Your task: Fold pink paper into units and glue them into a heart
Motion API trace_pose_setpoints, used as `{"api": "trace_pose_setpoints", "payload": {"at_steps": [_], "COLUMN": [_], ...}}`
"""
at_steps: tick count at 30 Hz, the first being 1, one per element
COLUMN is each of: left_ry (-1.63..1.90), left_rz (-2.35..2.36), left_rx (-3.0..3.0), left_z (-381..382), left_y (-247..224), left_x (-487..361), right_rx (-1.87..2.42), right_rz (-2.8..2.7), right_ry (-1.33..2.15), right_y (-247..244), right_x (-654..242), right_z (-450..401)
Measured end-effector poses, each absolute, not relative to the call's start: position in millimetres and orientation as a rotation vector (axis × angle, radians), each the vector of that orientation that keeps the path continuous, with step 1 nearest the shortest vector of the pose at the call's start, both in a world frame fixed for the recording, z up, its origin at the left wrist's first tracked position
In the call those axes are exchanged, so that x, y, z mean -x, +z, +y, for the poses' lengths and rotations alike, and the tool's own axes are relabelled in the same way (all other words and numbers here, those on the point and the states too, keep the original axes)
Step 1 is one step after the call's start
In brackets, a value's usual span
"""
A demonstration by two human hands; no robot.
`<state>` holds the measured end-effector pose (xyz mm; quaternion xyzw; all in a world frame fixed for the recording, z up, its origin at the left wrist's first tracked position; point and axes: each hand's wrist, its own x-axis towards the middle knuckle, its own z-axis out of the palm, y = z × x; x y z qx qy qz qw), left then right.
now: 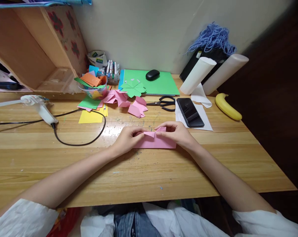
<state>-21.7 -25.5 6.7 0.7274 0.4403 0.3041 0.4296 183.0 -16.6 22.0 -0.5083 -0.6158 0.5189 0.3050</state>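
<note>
A folded sheet of pink paper [155, 142] lies on the wooden table between my hands, with small flaps turned up along its far edge. My left hand [129, 138] pinches its left part between thumb and fingers. On the other side, my right hand [175, 131] grips the raised flap near the right end. Just beyond are folded pink paper pieces [138, 107] and a green paper flower [133, 88]. Black-handled scissors [165, 103] lie behind the pink sheet.
A black phone [190, 112] rests on white paper to the right, near a banana [228, 107] and white paper rolls [197, 75]. A glue gun [40, 108] with a looping cord stands left. Yellow paper [91, 117] and a cup of paper scraps [94, 90] sit behind.
</note>
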Motion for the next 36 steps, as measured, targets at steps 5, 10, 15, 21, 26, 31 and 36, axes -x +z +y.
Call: {"api": "trace_pose_setpoints", "payload": {"at_steps": [5, 10, 15, 21, 26, 31, 36], "left_ry": [0.779, 0.777, 0.785, 0.819, 0.819, 0.811, 0.835], "left_rz": [1.147, 1.145, 1.164, 1.078, 1.115, 1.190, 1.208], "left_rx": [-1.921, -1.950, -2.003, -1.796, -1.596, -1.585, -1.571], "left_z": [-29, -30, -29, -26, -22, -21, -22], "left_y": [12, 12, 11, 11, 13, 17, 16], "left_x": [21, 19, 19, 18, 18, 19, 18], "right_rx": [1.370, 1.374, 1.338, 1.347, 1.372, 1.352, 1.316], "right_rz": [-1.779, -1.748, -1.732, -1.693, -1.639, -1.503, -1.484], "right_ry": [1.305, 1.399, 1.524, 1.513, 1.456, 1.440, 1.435], "right_y": [28, 24, 18, 16, 14, 12, 12], "right_x": [-178, -178, -179, -176, -171, -166, -164], "right_z": [-22, -20, -19, -21, -22, -25, -26]}}
